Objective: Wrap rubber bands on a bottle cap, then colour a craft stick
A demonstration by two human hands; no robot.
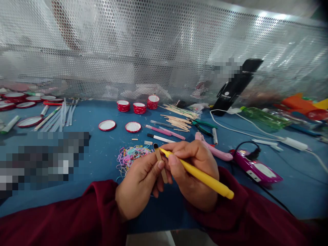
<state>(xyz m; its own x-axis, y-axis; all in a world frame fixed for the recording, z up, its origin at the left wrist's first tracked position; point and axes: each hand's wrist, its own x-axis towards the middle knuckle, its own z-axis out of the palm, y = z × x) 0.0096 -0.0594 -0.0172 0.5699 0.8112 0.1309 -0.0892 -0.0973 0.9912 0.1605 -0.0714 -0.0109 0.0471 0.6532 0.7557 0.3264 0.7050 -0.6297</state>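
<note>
Head view, low centre: the left hand [139,184] pinches a flat wooden stick [158,155] upright, while the right hand [192,171] grips a yellow pen [202,177], its tip touching the stick's dark top. Just beyond, at eleven o'clock, lies a tangle of rubber bands [129,155]. Farther off sit two red-rimmed lids [133,127] at twelve and a heap of loose sticks [178,120] at one.
</note>
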